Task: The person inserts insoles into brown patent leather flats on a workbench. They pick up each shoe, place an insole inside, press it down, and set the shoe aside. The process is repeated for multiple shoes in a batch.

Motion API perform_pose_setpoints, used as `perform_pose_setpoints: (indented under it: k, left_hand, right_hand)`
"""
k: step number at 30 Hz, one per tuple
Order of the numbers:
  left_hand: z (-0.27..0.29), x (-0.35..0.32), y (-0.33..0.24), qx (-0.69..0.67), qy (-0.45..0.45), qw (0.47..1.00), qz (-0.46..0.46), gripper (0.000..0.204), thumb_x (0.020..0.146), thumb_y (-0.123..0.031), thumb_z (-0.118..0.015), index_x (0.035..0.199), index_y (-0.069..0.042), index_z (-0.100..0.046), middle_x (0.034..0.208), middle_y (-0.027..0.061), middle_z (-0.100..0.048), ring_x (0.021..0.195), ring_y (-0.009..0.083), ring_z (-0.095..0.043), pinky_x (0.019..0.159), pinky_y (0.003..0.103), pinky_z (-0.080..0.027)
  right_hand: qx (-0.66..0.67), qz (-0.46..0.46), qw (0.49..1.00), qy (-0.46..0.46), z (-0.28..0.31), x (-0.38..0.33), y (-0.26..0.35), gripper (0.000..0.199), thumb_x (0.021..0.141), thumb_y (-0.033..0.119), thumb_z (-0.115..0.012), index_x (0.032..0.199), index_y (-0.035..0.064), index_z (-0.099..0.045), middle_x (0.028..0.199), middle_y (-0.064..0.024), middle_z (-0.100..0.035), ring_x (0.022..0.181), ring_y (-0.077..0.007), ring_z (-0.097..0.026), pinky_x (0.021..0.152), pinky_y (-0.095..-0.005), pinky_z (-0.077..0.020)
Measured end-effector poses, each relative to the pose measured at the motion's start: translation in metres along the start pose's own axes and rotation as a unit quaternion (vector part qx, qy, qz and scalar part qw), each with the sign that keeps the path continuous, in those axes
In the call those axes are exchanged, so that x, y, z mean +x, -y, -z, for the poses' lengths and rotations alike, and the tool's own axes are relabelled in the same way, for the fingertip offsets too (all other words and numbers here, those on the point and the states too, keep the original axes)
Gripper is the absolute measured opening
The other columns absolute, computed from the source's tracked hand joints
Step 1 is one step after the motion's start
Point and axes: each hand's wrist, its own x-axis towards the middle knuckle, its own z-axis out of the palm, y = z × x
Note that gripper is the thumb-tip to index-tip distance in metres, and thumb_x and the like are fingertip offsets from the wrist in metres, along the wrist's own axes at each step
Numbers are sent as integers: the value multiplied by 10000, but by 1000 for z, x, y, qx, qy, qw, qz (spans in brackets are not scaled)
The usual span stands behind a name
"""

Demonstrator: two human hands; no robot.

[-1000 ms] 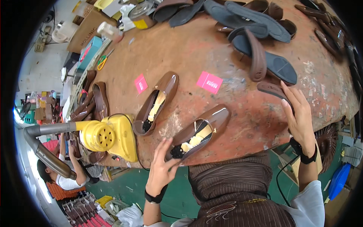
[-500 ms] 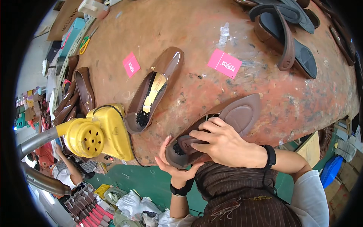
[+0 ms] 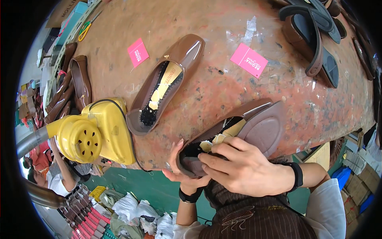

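A glossy brown flat shoe (image 3: 254, 108) is tilted at the near edge of the table, with its toe toward the right. My left hand (image 3: 188, 180) grips it around the heel. My right hand (image 3: 248, 169) has its fingers curled on a brown padded insole (image 3: 260, 133), which sticks up beside the shoe's opening. Inside that shoe, a yellowish strip and black material show past the fingers. The insole's heel end is mostly covered by my right hand. A second brown shoe (image 3: 191, 53) stands farther off on the table, its yellow-and-black inner sole exposed.
Two pink cards (image 3: 249, 60) lie on the table (image 3: 111, 59). At the left are a yellow blower-like machine (image 3: 89, 137) with a cable, more brown shoes (image 3: 81, 81) and scissors (image 3: 84, 32). Dark sandals (image 3: 310, 44) are piled at the far right. Another person (image 3: 61, 179) is at lower left.
The insole has been lifted and pulled toward me by my right hand, uncovering the yellowish strip in the shoe. My left hand keeps hold of the heel. The whole view has shifted slightly.
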Motion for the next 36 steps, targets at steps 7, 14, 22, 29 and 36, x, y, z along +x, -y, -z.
perform_pose_setpoints:
  k: [7, 14, 22, 29, 36]
  left_hand:
    - [-3, -6, 4, -42, -21, 999, -2, 1426, 675, -535, -875, 1533, -171, 206, 1400, 271, -399, 1181, 381, -518, 1019, 520, -434]
    - [-4, -2, 0, -45, -18, 999, 8, 1424, 688, -553, -860, 1518, -177, 235, 1402, 280, -386, 1178, 379, -516, 996, 495, -457]
    - [-4, -3, 1, -44, -23, 999, 10, 1415, 702, -570, -842, 1507, -184, 256, 1379, 263, -400, 1169, 376, -519, 999, 505, -452]
    - [-1, -4, 0, -19, -8, 1000, 20, 1418, 707, -598, -824, 1492, -190, 284, 1386, 263, -399, 1168, 378, -522, 1009, 519, -440]
    - [-2, -5, 1, -39, -12, 999, 22, 1428, 691, -577, -846, 1503, -189, 263, 1399, 267, -396, 1190, 389, -512, 1021, 531, -428]
  right_hand:
    - [90, -49, 994, 27, -24, -4, -17, 341, 654, 165, -679, 962, 22, -714, 1163, -71, -653, 1035, -246, -575, 932, -389, -467]
    - [130, -54, 990, 18, -37, -2, -23, 361, 638, 145, -693, 981, 36, -717, 1152, -78, -649, 1043, -244, -569, 933, -376, -463]
    - [130, -49, 990, 15, -40, -3, -23, 265, 672, 172, -694, 893, 29, -726, 1113, -63, -645, 1042, -226, -544, 948, -355, -430]
    - [85, -47, 995, 14, -47, -4, -21, 212, 669, 178, -671, 823, 41, -719, 1045, -66, -631, 1025, -218, -536, 916, -333, -432]
    - [37, -58, 997, 40, -47, -1, -17, 165, 658, 189, -670, 740, 53, -713, 950, -46, -581, 986, -209, -519, 862, -313, -427]
